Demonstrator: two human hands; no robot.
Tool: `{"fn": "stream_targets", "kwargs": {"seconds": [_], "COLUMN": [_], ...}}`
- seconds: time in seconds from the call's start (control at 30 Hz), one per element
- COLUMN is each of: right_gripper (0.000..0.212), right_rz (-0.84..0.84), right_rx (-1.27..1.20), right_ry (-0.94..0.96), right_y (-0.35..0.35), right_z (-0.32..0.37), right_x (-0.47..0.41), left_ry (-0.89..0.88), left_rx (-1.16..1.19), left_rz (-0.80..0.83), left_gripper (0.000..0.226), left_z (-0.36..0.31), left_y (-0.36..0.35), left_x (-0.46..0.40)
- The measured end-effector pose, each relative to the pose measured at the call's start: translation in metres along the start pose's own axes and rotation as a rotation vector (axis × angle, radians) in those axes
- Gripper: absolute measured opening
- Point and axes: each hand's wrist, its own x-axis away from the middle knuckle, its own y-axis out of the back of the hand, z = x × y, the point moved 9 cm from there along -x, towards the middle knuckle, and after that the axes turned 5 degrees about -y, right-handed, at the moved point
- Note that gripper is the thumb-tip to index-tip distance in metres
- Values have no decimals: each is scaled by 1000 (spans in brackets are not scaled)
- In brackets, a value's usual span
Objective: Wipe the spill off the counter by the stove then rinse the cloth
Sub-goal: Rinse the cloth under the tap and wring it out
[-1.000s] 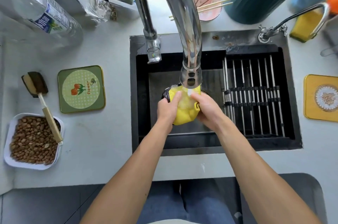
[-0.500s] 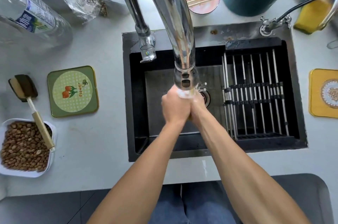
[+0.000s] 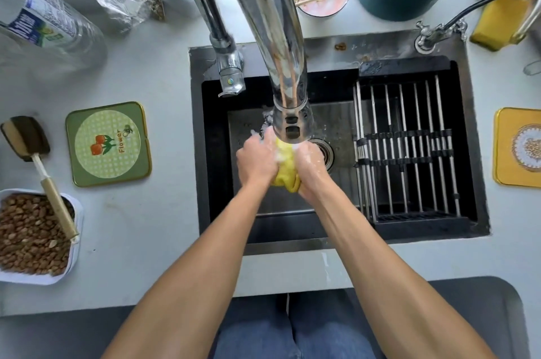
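A bunched yellow cloth (image 3: pixel 287 171) is squeezed between both my hands over the black sink (image 3: pixel 216 153), right under the spout of the tall chrome tap (image 3: pixel 289 121). My left hand (image 3: pixel 256 161) grips the cloth's left side and my right hand (image 3: pixel 310 167) grips its right side. Water runs from the spout onto the cloth and splashes over my fingers. Most of the cloth is hidden inside my fists.
A metal rack (image 3: pixel 407 150) fills the sink's right half, with the drain (image 3: pixel 325 153) beside my right hand. Left on the counter lie a green coaster (image 3: pixel 108 143), a brush (image 3: pixel 38 165) and a tray of nuts (image 3: pixel 32 235). A yellow coaster (image 3: pixel 518 148) lies right.
My hands closed tight together over the cloth half a second ago, hiding it; now they have parted a little and the yellow cloth shows between them again.
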Motion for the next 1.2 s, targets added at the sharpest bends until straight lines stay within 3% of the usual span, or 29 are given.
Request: {"fn": "stream_targets", "kwargs": {"seconds": [0.17, 0.27, 0.4, 0.53, 0.63, 0.73, 0.83, 0.9, 1.07, 1.2], "right_gripper": [45, 24, 46, 42, 43, 46, 48, 50, 27, 46], "right_rz": [-143, -51, 64, 27, -111, -251, -238, -196, -116, 268], "right_rx": [101, 339, 46, -33, -87, 144, 315, 361, 309, -38], "right_ry": [82, 49, 11, 50, 152, 261, 284, 234, 134, 33], "right_y": [15, -1, -7, 7, 34, 55, 62, 61, 55, 15], "right_z": [19, 10, -5, 2, 11, 20, 19, 16, 6, -2], "right_x": [-6, -8, 3, 11, 11, 9, 3, -2, 1, 17], "left_ry": [-21, -88, -108, -48, 47, 139, 206, 164, -51, -334], "left_rx": [124, 139, 19, -78, 120, 423, 681, 732, 600, 47], "left_rz": [-69, -21, -58, 56, 67, 137, 204, 258, 259, 161], "left_gripper": [43, 34, 30, 41, 54, 55, 53, 47, 21, 17], "left_z": [0, -15, -14, 12, 26, 35, 33, 23, -4, -27], "left_y": [4, -16, -5, 0, -4, -18, -29, -30, -14, -8], "left_x": [12, 28, 17, -10, -11, -5, 4, 7, 11, 32]}}
